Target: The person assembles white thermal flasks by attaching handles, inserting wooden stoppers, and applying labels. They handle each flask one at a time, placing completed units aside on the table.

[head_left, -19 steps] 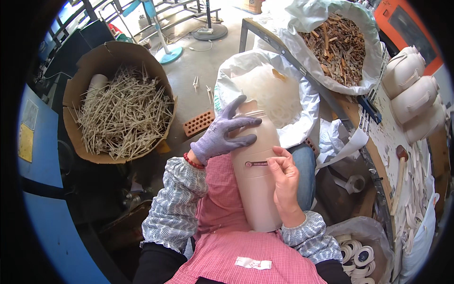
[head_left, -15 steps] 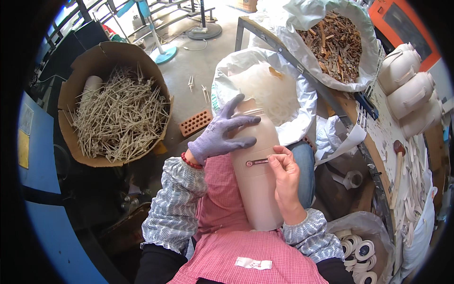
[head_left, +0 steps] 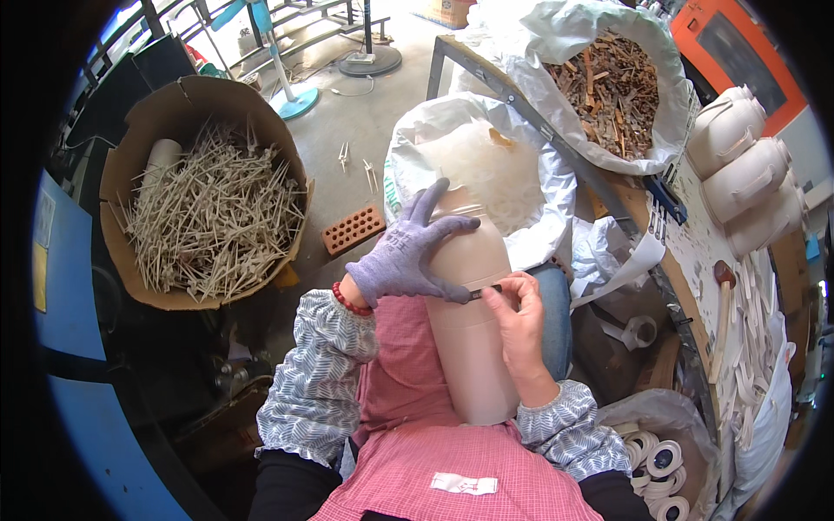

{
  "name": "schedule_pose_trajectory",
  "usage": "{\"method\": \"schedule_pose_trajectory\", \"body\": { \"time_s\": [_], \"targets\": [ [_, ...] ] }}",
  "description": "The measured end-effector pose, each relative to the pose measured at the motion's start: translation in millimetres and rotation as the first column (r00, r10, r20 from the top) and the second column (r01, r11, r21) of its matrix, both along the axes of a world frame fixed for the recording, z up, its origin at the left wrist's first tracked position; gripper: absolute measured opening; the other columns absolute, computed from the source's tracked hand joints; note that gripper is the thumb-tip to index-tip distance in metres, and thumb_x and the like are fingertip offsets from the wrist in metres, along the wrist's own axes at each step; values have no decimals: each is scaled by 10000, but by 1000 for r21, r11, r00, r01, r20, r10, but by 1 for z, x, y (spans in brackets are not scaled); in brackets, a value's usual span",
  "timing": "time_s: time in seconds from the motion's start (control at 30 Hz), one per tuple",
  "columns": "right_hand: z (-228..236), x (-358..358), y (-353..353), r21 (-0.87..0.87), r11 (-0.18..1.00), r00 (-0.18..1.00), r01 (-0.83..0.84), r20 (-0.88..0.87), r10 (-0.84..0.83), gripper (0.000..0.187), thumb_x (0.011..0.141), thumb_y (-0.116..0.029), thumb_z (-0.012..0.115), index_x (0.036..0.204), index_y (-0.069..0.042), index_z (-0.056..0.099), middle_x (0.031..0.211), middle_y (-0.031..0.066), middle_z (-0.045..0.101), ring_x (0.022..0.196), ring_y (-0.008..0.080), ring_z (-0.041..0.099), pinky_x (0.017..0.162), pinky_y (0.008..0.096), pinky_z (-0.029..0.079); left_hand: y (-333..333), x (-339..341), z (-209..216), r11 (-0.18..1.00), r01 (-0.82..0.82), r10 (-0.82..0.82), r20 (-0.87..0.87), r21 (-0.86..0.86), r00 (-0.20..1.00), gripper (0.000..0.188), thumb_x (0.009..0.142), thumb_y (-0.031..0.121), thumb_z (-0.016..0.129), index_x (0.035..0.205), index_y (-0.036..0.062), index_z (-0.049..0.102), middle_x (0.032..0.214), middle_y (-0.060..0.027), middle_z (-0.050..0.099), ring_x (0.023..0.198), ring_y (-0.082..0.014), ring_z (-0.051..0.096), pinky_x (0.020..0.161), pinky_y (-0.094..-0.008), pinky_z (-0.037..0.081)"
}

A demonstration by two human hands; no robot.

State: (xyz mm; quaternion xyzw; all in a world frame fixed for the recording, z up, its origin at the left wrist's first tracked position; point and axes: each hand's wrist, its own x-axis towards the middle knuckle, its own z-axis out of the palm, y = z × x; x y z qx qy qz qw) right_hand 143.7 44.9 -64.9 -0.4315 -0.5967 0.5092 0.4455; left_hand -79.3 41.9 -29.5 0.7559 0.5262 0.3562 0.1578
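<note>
Head view: a pale beige container (head_left: pixel 473 373) is laid lengthwise over the lap, neck pointed away, base set near the front of a red checked apron (head_left: pixel 408 451). Its upper part is covered by the left hand (head_left: pixel 404 253), gloved in purple-grey, fingers spread over the shoulder and side. The thumb is stretched down to the left end of a small dark strip (head_left: pixel 486 293) at the container's front. The strip's right end is pinched between thumb and fingertips of the bare right hand (head_left: pixel 524 326); whether the strip is pressed flat there cannot be told. A red bead bracelet (head_left: pixel 350 300) is worn on the left wrist; both forearms are covered by patterned sleeves (head_left: pixel 317 373).

Around: a cardboard drum (head_left: pixel 248 106) is filled with pale thin sticks (head_left: pixel 208 217) at left. A holed brick (head_left: pixel 354 231) is seen on the floor. Beyond the container, a white bag (head_left: pixel 549 230) is filled with translucent pieces; another white sack (head_left: pixel 673 100) is filled with brown scraps. At right, pale jugs (head_left: pixel 745 180) are stacked by the desk (head_left: pixel 695 247), where a mallet (head_left: pixel 723 300) is laid. Pale rings (head_left: pixel 665 460) are gathered in a clear bag (head_left: pixel 673 408) below.
</note>
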Motion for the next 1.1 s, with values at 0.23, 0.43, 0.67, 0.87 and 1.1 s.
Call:
{"method": "schedule_pose_trajectory", "body": {
  "time_s": [0.23,0.43,0.67,0.87,1.1],
  "targets": [
    [-28,12,22,128,991,989,45,132,-62,308,842,-184,735,926,-57,467,992,39,505,854,112,482,763,251,432,11,-4,17,972,31,37,282,-233,959,650,738,346,821,1286,116,558,1419,-168,369,1328,-321,371,1080,-431,359],
    [-126,64,95,-315,876,927,-364,-214,308,293,980,-197,561,1197,0,544,1024,56,611,873,130,596,766,262,505,7,19,57,984,32,125,798,-178,590,289,876,154,686,1095,36,538,1029,-45,589,914,-138,575,817,-275,488],
    [25,17,50,-192,849,721,-491,-637,273,380,893,-154,692,1218,-12,558,957,34,637,810,146,598,735,254,505,-74,-16,137,931,-290,96,619,221,779,577,884,437,672,1234,28,464,1037,-95,593,1011,-179,583,901,-331,465],
    [43,-36,-6,430,718,665,-547,-297,685,331,841,-73,692,1138,-32,550,1045,86,593,990,199,554,875,334,445,-133,-54,175,762,-624,557,318,173,767,538,800,81,756,1264,7,495,1138,-92,609,1034,-174,596,944,-316,458],
    [-95,-72,159,3,936,934,-351,70,350,274,849,-163,675,1085,-29,636,1036,102,664,998,213,592,867,332,472,-183,-86,147,777,-623,603,385,-86,699,334,801,78,732,1090,-15,593,1122,-76,613,1017,-156,573,911,-311,443]
  ]
}}
